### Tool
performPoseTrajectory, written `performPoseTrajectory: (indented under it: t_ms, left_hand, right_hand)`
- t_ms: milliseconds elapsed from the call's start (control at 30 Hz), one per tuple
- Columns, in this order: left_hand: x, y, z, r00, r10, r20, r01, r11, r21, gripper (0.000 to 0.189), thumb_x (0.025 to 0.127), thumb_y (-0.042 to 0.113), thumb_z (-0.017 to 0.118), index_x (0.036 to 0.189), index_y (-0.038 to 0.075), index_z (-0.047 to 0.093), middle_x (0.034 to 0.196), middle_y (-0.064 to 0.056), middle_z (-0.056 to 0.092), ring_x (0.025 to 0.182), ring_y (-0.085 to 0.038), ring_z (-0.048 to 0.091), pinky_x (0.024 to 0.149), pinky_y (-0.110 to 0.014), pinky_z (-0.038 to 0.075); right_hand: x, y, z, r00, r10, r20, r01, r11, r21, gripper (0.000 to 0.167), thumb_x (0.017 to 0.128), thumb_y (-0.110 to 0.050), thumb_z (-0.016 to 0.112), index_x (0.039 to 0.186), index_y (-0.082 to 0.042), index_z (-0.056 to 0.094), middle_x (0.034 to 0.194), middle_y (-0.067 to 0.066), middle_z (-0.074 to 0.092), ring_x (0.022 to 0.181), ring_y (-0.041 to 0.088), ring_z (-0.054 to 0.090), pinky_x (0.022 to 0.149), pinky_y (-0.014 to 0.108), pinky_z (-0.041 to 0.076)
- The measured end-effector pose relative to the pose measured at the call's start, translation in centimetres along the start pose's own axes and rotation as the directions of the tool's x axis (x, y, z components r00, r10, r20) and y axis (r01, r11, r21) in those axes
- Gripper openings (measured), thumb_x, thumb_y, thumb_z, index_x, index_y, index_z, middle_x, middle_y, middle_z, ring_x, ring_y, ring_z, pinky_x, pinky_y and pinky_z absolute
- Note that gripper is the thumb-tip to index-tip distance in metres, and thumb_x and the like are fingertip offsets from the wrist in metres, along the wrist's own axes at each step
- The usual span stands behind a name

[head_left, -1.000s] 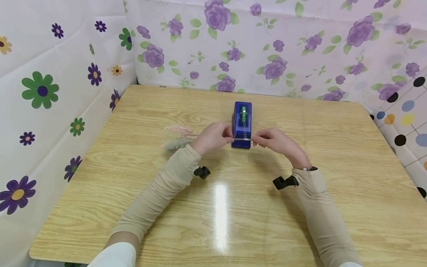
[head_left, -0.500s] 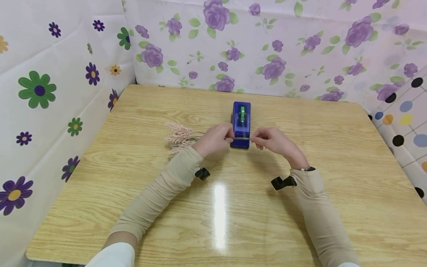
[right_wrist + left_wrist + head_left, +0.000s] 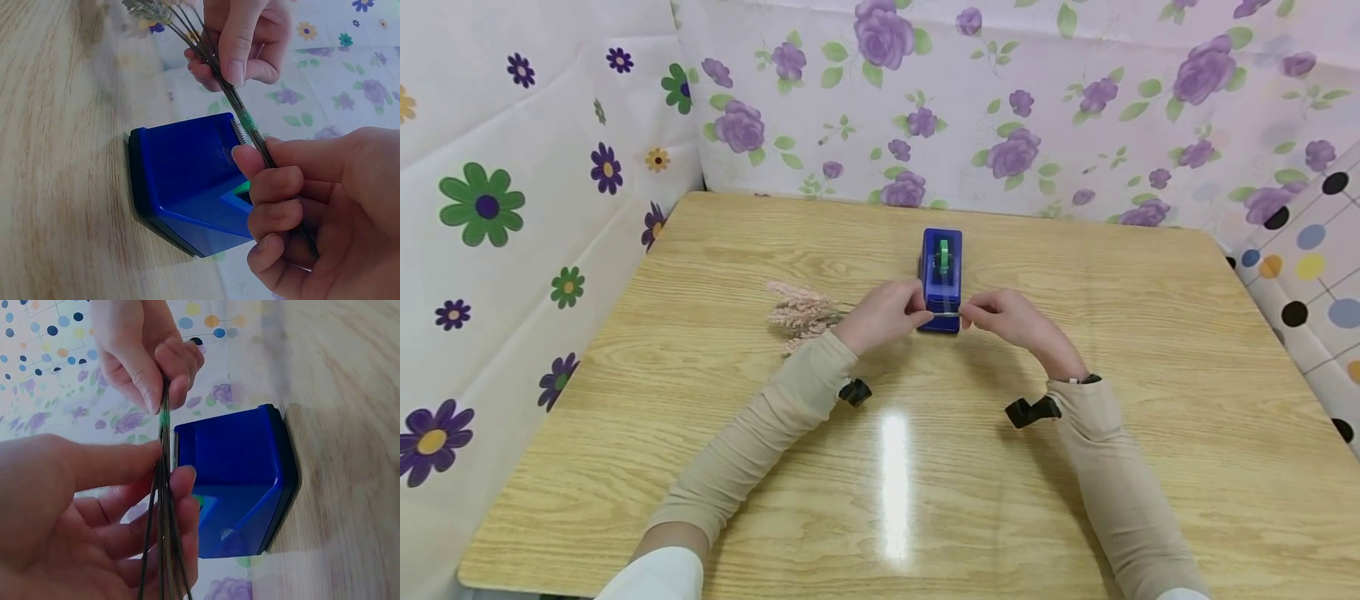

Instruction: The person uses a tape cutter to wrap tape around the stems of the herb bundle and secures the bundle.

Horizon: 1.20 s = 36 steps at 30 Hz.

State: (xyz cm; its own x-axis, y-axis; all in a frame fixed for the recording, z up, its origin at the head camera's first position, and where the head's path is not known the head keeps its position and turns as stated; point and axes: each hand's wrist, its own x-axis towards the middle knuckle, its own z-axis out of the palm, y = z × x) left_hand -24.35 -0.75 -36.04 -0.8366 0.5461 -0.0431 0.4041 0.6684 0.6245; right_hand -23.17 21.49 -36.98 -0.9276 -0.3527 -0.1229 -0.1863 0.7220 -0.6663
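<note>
A bunch of dried flowers with fluffy pink heads (image 3: 801, 310) lies across my hands, its heads to the left. My left hand (image 3: 883, 317) pinches the thin dark stems (image 3: 161, 531) between thumb and fingers. Toward their cut ends, my right hand (image 3: 1018, 323) grips the same stems, its fingers curled round them in the right wrist view. Between the two hands a band of green tape (image 3: 247, 120) wraps the stems. Just behind them stands a blue tape dispenser (image 3: 933, 287) with a toothed cutter (image 3: 238, 130). A greyish head (image 3: 147, 9) also shows in the right wrist view.
A green tape roll (image 3: 944, 254) sits in the dispenser. The wooden table (image 3: 820, 500) runs back to a flowered cloth (image 3: 955, 158), with another patterned cloth (image 3: 542, 225) along the left side.
The bunch has turned about its length: a greyish head showed in front a second ago, and pink heads show there now. Both hands stay almost in place, the left thumb slightly farther right.
</note>
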Motion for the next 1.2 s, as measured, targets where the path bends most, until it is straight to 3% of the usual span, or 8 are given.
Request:
performPoseTrajectory:
  t_ms: [233, 433, 667, 767, 933, 967, 1100, 1200]
  left_hand:
    - [0.09, 0.16, 0.31, 1.0, -0.019, -0.02, 0.019, 1.0, 0.004, 0.015, 0.094, 0.015, 0.064, 0.104, 0.004, 0.063, 0.094, -0.008, 0.067, 0.082, -0.018, 0.06, 0.073, -0.027, 0.049]
    - [0.24, 0.15, 0.48, 0.999, -0.006, -0.032, 0.008, 0.999, 0.051, 0.013, 0.093, 0.014, 0.065, 0.1, 0.003, 0.069, 0.095, -0.009, 0.07, 0.084, -0.018, 0.062, 0.077, -0.029, 0.05]
    - [0.22, 0.09, 0.65, 0.999, 0.007, -0.031, -0.005, 0.997, 0.082, 0.007, 0.093, 0.01, 0.063, 0.094, 0.004, 0.064, 0.091, -0.008, 0.07, 0.08, -0.018, 0.06, 0.073, -0.029, 0.048]
    - [0.24, 0.04, 0.78, 1.0, 0.014, -0.024, -0.012, 0.996, 0.088, 0.005, 0.093, 0.009, 0.062, 0.092, 0.004, 0.062, 0.09, -0.007, 0.071, 0.08, -0.017, 0.06, 0.073, -0.029, 0.048]
    - [0.26, 0.01, 0.87, 0.999, 0.034, -0.018, -0.032, 0.995, 0.099, 0.004, 0.092, 0.006, 0.063, 0.09, 0.005, 0.06, 0.09, -0.007, 0.068, 0.08, -0.017, 0.057, 0.072, -0.029, 0.047]
    - [0.25, 0.02, 0.87, 0.999, 0.034, -0.018, -0.032, 0.995, 0.096, 0.004, 0.092, 0.006, 0.063, 0.09, 0.005, 0.06, 0.09, -0.007, 0.068, 0.079, -0.017, 0.057, 0.072, -0.029, 0.047]
    - [0.19, 0.01, 0.85, 1.0, 0.013, -0.022, -0.012, 0.998, 0.061, 0.009, 0.094, 0.014, 0.063, 0.091, 0.006, 0.061, 0.088, -0.006, 0.066, 0.077, -0.015, 0.054, 0.069, -0.026, 0.044]
    - [0.14, 0.04, 0.85, 1.0, -0.005, -0.031, 0.005, 1.0, 0.024, 0.013, 0.095, 0.019, 0.062, 0.091, 0.006, 0.062, 0.087, -0.005, 0.065, 0.073, -0.014, 0.054, 0.066, -0.025, 0.043]
  right_hand:
    - [-0.05, -0.11, 0.11, 0.999, 0.026, -0.039, -0.026, 1.0, 0.012, 0.024, 0.098, -0.027, 0.056, 0.098, -0.007, 0.069, 0.093, 0.013, 0.065, 0.082, 0.019, 0.051, 0.072, 0.03, 0.042]
    - [-0.06, -0.3, 0.13, 0.999, 0.012, -0.037, -0.01, 0.999, 0.042, 0.019, 0.097, -0.024, 0.059, 0.096, -0.006, 0.067, 0.078, 0.005, 0.06, 0.075, 0.019, 0.053, 0.067, 0.03, 0.043]
    - [0.15, -0.15, 0.29, 0.998, 0.037, 0.055, -0.041, 0.997, 0.072, 0.042, 0.103, -0.035, 0.044, 0.096, -0.002, 0.069, 0.064, 0.0, 0.045, 0.058, 0.014, 0.04, 0.06, 0.027, 0.034]
    - [0.14, 0.0, 0.42, 0.998, 0.048, 0.048, -0.051, 0.997, 0.064, 0.041, 0.103, -0.035, 0.045, 0.096, -0.005, 0.072, 0.075, 0.004, 0.057, 0.066, 0.015, 0.047, 0.066, 0.027, 0.042]
    - [0.14, 0.16, 0.43, 0.994, 0.087, 0.065, -0.094, 0.989, 0.118, 0.034, 0.101, -0.034, 0.051, 0.106, -0.008, 0.073, 0.115, 0.01, 0.069, 0.106, 0.024, 0.06, 0.092, 0.038, 0.051]
    - [0.15, 0.14, 0.4, 0.993, 0.095, 0.069, -0.103, 0.987, 0.126, 0.034, 0.1, -0.033, 0.052, 0.107, -0.008, 0.073, 0.115, 0.009, 0.07, 0.105, 0.024, 0.061, 0.091, 0.037, 0.051]
    - [0.21, -0.01, 0.41, 0.993, 0.093, 0.076, -0.103, 0.985, 0.141, 0.031, 0.1, -0.03, 0.054, 0.106, -0.007, 0.073, 0.079, 0.003, 0.064, 0.072, 0.014, 0.054, 0.066, 0.025, 0.044]
    - [0.17, -0.05, 0.37, 0.993, 0.088, 0.075, -0.1, 0.981, 0.167, 0.03, 0.1, -0.026, 0.055, 0.106, -0.003, 0.072, 0.065, -0.001, 0.052, 0.061, 0.013, 0.045, 0.062, 0.028, 0.04]
